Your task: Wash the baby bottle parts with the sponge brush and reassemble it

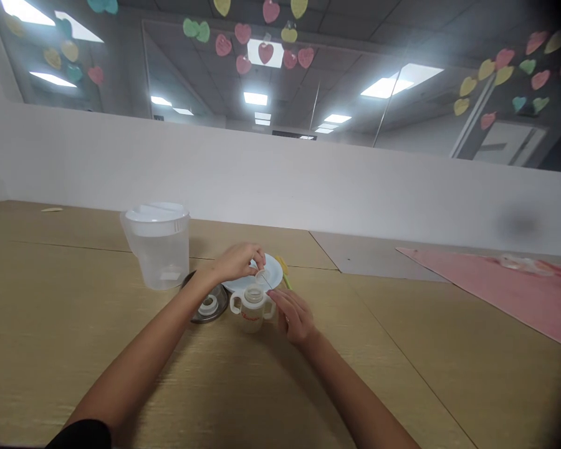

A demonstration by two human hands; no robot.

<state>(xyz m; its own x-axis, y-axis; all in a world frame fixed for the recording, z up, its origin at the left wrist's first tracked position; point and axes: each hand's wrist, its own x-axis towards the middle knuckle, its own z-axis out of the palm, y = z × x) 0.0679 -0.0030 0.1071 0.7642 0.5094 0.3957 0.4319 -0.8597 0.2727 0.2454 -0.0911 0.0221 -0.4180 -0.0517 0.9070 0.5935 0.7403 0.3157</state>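
My left hand (240, 260) is closed in a pinch on a small, round, translucent piece (261, 277), perhaps a cap; its exact kind is unclear. With closed fingers, my right hand (293, 313) holds a thin stick (268, 284) whose tip points toward that piece. Just below both hands, an open baby bottle (252, 317) with two white handles and red lettering stands upright on the table. The right fingers are close to its right handle; I cannot tell whether they touch. Behind the bottle lies a pale blue plate (275, 269).
To the left, a metal bowl (223, 305) holds a white ring (208, 305), partly behind my left forearm. A clear plastic pitcher (163, 255) with a white lid stands farther left. Yellow and green utensils (285, 274) lie beside the plate. A pink cloth (509, 293) covers the table's right side.
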